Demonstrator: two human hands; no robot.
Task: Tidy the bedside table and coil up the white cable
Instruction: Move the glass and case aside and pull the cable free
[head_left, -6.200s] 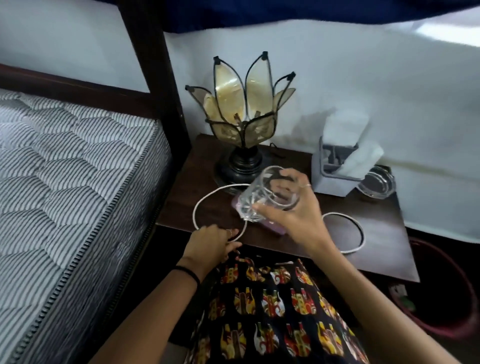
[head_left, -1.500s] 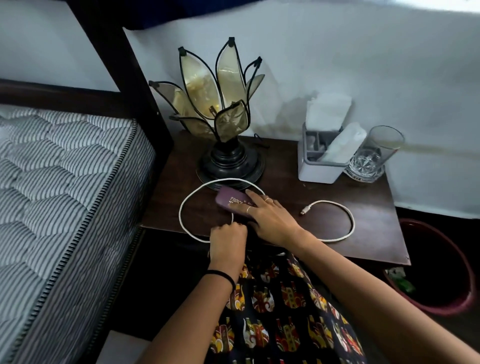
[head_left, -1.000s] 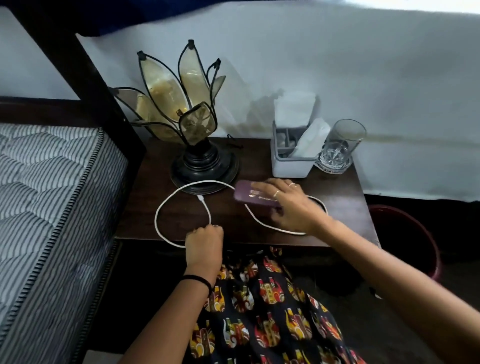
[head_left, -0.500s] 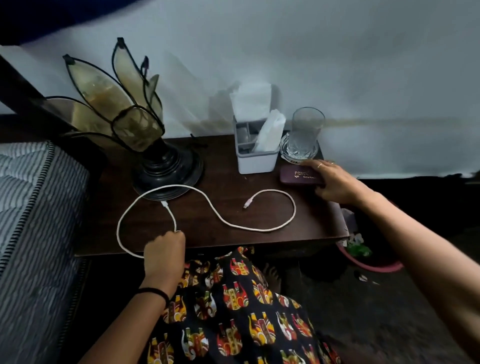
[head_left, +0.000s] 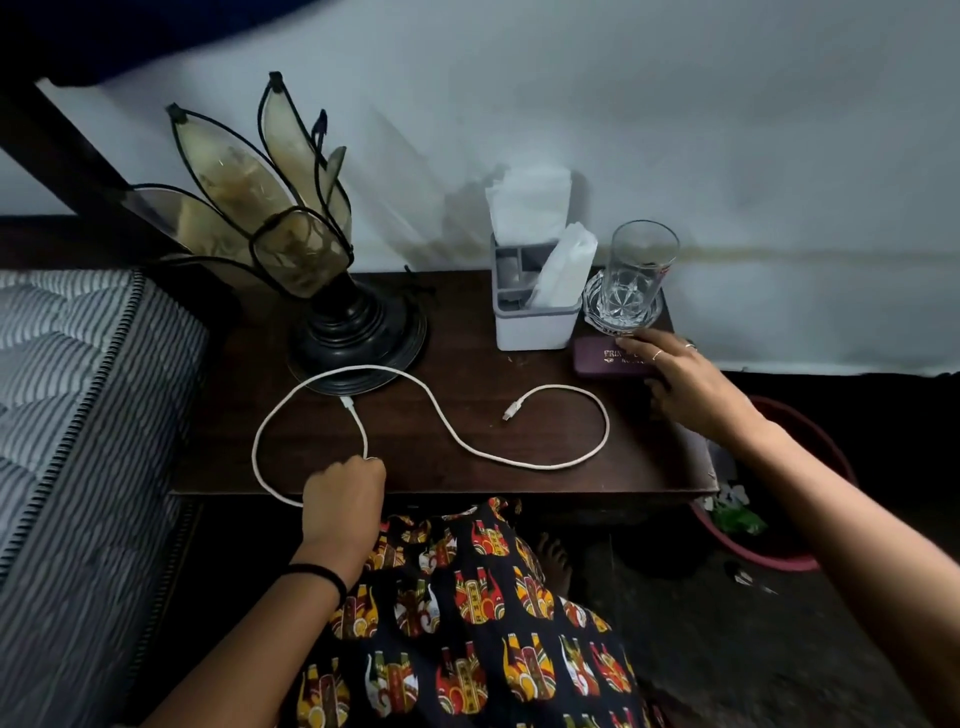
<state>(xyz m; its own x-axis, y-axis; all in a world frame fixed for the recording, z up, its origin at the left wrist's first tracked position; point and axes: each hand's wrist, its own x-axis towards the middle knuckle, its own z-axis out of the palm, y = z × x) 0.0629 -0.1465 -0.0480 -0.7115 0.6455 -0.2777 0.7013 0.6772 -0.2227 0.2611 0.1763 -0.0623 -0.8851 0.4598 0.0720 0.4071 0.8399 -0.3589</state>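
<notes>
A: We log the left hand (head_left: 345, 486) at the front edge of the bedside table (head_left: 467, 358), fingers curled into a fist round the white cable (head_left: 447, 422). We judge it serves as an anchor, pinning one stretch so the rest can be gathered.

B: Agreed. The cable lies uncoiled: one loop swings out from that fist toward the lamp (head_left: 311, 270), touching the rim of its base, then snakes right across the wood into a second open curve. Both plugs lie free on the tabletop.

A: Our right hand (head_left: 685, 384) sits at the back right corner. Fingers lie nearly straight, flat over the maroon case (head_left: 605, 356); the thumb is tucked below its near edge. We cannot tell if it truly grips.

B: The case lies just beside the tissue holder (head_left: 530, 317), touching or nearly touching the saucer under the glass (head_left: 641, 265). Likely parked there to keep small items grouped at the back, leaving the middle for coiling.

A: Coiling not yet begun, we judge.
</notes>
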